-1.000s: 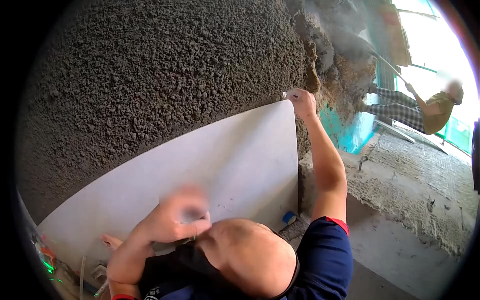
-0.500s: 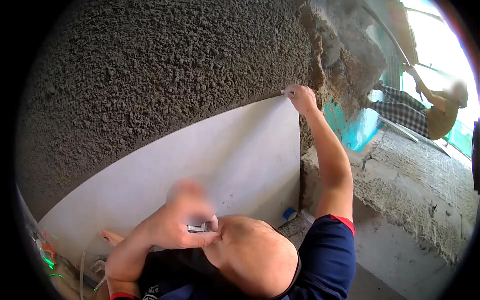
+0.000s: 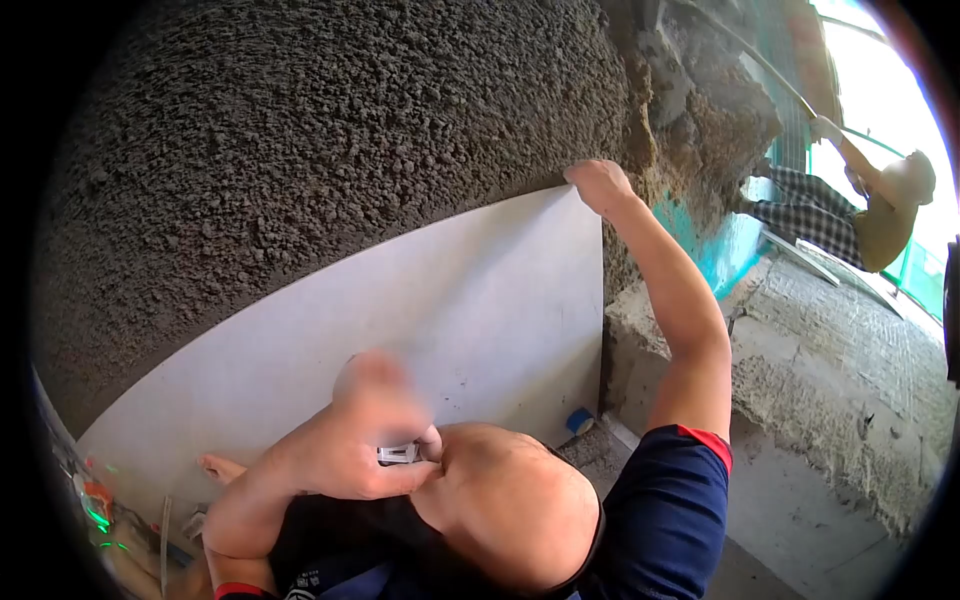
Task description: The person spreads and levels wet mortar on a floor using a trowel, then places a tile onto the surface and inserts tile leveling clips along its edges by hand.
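Observation:
A large white tile (image 3: 470, 290) stands against the wall, its top edge bordered by rough grey mortar (image 3: 330, 130). At the tile's upper right corner is my right hand (image 3: 600, 185), its fingers pinched together over the top edge; whatever lies between them is hidden. Close to my bare knee (image 3: 520, 490), my left hand (image 3: 365, 465) is curled around a small white plastic clip (image 3: 398, 455). Part of that hand is blurred.
A co-worker (image 3: 885, 220) at the far right holds a long pole (image 3: 760, 62). Right of the tile runs a rough concrete ledge (image 3: 820, 350). A blue roll (image 3: 579, 421) lies at the tile's foot. Cables and tools (image 3: 100, 505) lie at lower left.
The small white piece seen at my right fingertips is out of sight now, with the fingers lower against the tile's edge. My right elbow has shifted right. My left hand has barely moved.

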A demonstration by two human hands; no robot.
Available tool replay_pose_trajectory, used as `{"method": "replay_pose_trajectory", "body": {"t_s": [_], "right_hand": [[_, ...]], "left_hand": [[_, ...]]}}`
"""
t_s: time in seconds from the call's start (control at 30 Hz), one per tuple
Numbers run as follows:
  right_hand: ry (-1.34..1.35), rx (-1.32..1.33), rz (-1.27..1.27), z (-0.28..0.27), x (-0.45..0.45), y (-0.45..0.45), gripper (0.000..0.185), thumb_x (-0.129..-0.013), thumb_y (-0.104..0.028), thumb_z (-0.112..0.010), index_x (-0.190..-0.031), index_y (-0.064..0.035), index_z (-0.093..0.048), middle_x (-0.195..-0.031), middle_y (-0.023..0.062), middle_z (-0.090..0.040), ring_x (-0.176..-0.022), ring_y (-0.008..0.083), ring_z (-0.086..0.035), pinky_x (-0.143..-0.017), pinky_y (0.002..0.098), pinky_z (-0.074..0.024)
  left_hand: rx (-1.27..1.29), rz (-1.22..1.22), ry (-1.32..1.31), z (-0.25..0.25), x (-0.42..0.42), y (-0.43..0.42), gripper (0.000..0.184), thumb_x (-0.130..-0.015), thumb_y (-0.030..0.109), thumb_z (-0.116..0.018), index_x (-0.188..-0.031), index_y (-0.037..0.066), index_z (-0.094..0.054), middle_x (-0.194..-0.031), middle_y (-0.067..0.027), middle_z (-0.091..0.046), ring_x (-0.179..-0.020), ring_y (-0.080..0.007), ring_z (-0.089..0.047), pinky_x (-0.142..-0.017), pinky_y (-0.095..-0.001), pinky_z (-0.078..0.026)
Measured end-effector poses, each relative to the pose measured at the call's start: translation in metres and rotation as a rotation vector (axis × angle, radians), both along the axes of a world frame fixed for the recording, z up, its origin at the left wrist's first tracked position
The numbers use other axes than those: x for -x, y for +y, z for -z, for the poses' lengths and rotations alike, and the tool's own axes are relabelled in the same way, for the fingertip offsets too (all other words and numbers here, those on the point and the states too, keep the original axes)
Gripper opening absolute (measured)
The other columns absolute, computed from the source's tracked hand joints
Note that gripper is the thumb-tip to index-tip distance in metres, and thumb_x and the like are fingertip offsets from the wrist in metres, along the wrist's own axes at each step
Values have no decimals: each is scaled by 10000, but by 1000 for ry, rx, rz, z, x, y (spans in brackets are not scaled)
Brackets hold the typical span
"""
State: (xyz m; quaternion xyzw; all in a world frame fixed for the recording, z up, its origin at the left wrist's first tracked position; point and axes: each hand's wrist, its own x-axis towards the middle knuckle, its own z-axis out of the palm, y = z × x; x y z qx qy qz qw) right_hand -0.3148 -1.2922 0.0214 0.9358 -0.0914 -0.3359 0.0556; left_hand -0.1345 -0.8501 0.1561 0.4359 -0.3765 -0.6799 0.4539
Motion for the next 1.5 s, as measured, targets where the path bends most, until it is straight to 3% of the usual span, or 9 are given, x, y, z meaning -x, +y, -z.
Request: {"method": "replay_pose_trajectory", "body": {"t_s": [0.5,0.6,0.63,0.67,0.7,0.77,0.9,1.17,1.5], "right_hand": [[-130,-76,169,-12,10,17,265,-814,25,-560,-1032,-79,-669,-1106,99,-652,-1096,283,-594,-951,382,-488],[-343,54,231,-21,15,38,248,-852,8,-552,-1052,-82,-667,-1128,111,-649,-1108,285,-594,-942,376,-499],[-312,38,406,-16,22,51,246,-910,-38,-528,-1106,-92,-666,-1150,108,-656,-1105,255,-609,-928,355,-513],[-407,238,19,-6,39,68,233,-940,-90,-539,-1130,-97,-673,-1158,102,-665,-1034,228,-647,-868,345,-544],[-476,-134,513,-35,21,112,215,-922,-102,-593,-1116,-98,-686,-1118,106,-681,-926,216,-678,-804,352,-564],[-643,-609,656,-37,26,175,186,-877,-54,-657,-1061,-70,-678,-945,130,-676,-798,199,-684,-716,346,-560],[-634,-1095,717,-76,12,284,401,-825,-86,-743,-1199,-34,-606,-1087,132,-613,-790,242,-666,-755,351,-548],[-621,-982,798,-66,29,335,342,-811,-87,-745,-1112,-56,-585,-1044,120,-597,-800,248,-643,-711,380,-539],[-497,-1158,938,-73,18,327,308,-866,-14,-663,-1164,-20,-588,-939,142,-683,-804,269,-681,-732,344,-544]], "left_hand": [[-18,49,227,21,8,18,176,-757,119,-796,-835,20,-674,-805,-45,-645,-785,-161,-574,-800,-288,-436],[-12,-42,187,27,24,25,166,-770,279,-766,-772,138,-679,-710,41,-595,-746,-115,-489,-912,-381,-209],[1,-91,-64,30,26,25,150,-784,241,-751,-791,115,-670,-731,37,-601,-777,-107,-513,-899,-363,-273],[20,-139,-316,34,28,24,134,-798,202,-735,-810,92,-661,-752,32,-606,-807,-99,-538,-887,-345,-337],[33,-130,-331,42,29,21,134,-798,202,-735,-810,92,-661,-752,32,-606,-807,-99,-538,-887,-345,-337],[-428,-208,174,66,29,20,122,-825,126,-694,-905,54,-636,-810,13,-613,-861,-107,-584,-802,-279,-457],[-483,-347,413,87,37,14,221,-904,58,-563,-1118,5,-558,-971,-56,-606,-849,-121,-595,-787,-279,-499],[-502,-167,319,97,60,12,308,-986,229,-568,-1211,21,-541,-909,-7,-582,-772,-77,-516,-680,-224,-426],[-482,-190,353,116,58,22,313,-1024,326,-519,-1079,29,-603,-870,6,-627,-691,-56,-520,-598,-212,-416]]}}
